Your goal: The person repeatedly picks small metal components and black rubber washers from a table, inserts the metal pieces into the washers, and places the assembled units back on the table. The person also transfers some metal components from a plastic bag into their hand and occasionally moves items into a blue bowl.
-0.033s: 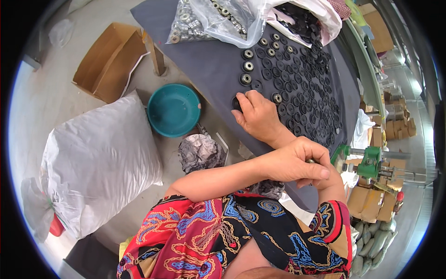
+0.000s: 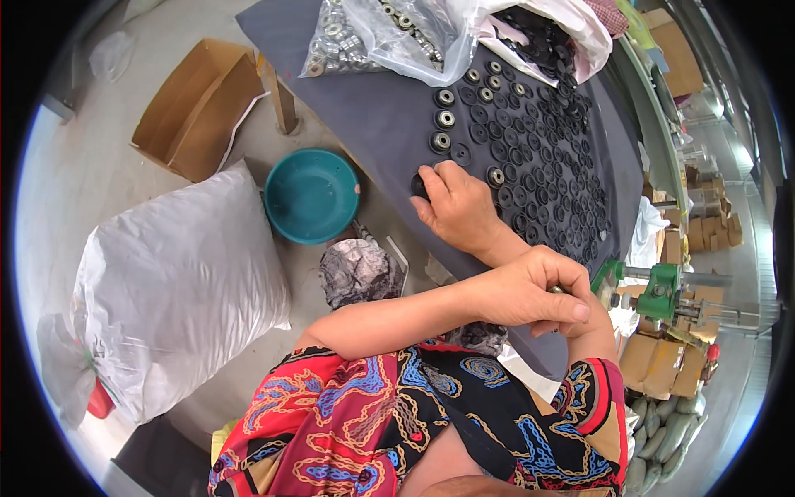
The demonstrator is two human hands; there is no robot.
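Note:
My forearms cross, the left over the right. My left hand (image 2: 542, 290) is closed in a loose fist near the table's right-hand side. A small shiny metal piece (image 2: 557, 289), like a bearing, shows inside its curled fingers; the rest is hidden. My right hand (image 2: 464, 207) reaches to the table's left edge, thumb and fingers pinching a black plastic ring (image 2: 417, 185) that is mostly covered. Just beyond it is a short row of black rings with metal bearings (image 2: 440, 142) set in them. Several empty black rings (image 2: 530, 153) spread over the dark cloth to the right.
Clear bags of metal bearings (image 2: 335, 45) and a white sack of black rings (image 2: 538, 41) lie at the table's far end. Left on the floor are a teal basin (image 2: 310, 199), a cardboard box (image 2: 195, 108) and a full white sack (image 2: 178, 282). A green metal device (image 2: 660, 290) stands right.

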